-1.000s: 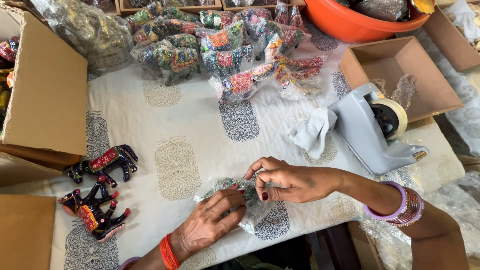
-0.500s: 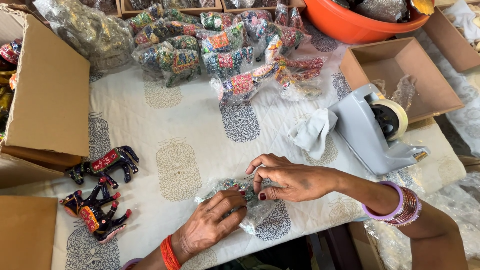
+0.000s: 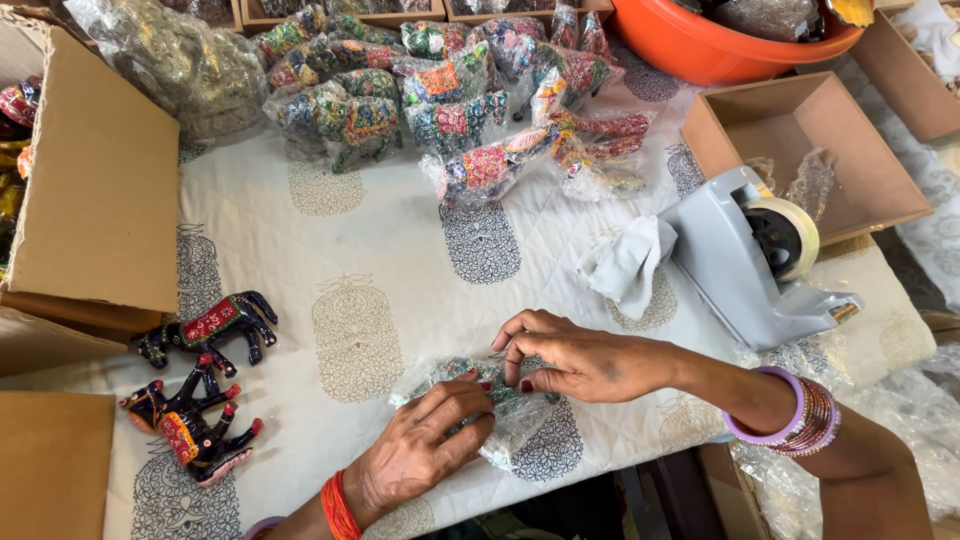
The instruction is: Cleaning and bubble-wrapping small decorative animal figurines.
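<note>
Wrapping step: left hand [image 3: 425, 448] and right hand [image 3: 575, 355] both pinch the plastic-wrapped figurine [image 3: 480, 400] left of the tape dispenser [image 3: 745, 265]; sealing likely needs tape.

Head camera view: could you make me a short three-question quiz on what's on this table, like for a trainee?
1. True or false: both hands rest on the clear plastic-wrapped bundle at the near edge of the printed cloth.
2. How many unwrapped painted toy horses lie to the left of the hands?
3. Which thing stands beside the grey tape dispenser: A) a crumpled white cloth, B) a pair of scissors, C) a glass bottle?

Key:
1. True: the left hand and right hand both have fingers on it.
2. Two: one toy horse and another below it.
3. A: the white cloth lies against its left side.
</note>
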